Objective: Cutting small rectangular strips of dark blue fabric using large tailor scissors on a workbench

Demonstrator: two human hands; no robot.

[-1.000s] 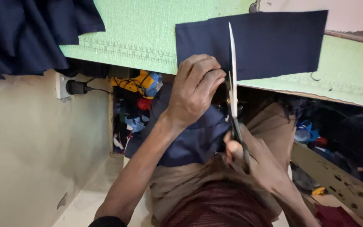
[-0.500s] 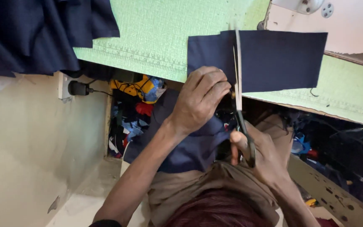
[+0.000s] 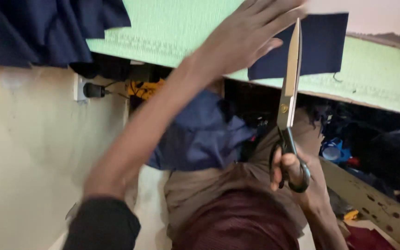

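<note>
The left hand (image 3: 251, 37), fingers spread and blurred, lies flat over the green desk (image 3: 172, 32) beside a navy cloth piece (image 3: 322, 44). The right hand (image 3: 290, 169) grips tailor's scissors (image 3: 290, 78), blades together, long axis near upright, tips pointing away across the cloth.

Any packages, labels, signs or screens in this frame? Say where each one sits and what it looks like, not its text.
None can be made out with certainty.
Nearest candidate: a yellow item with dark marks, in the clutter under the green table edge, beside the wall plug; too blurred to tell if it is a package.
</note>
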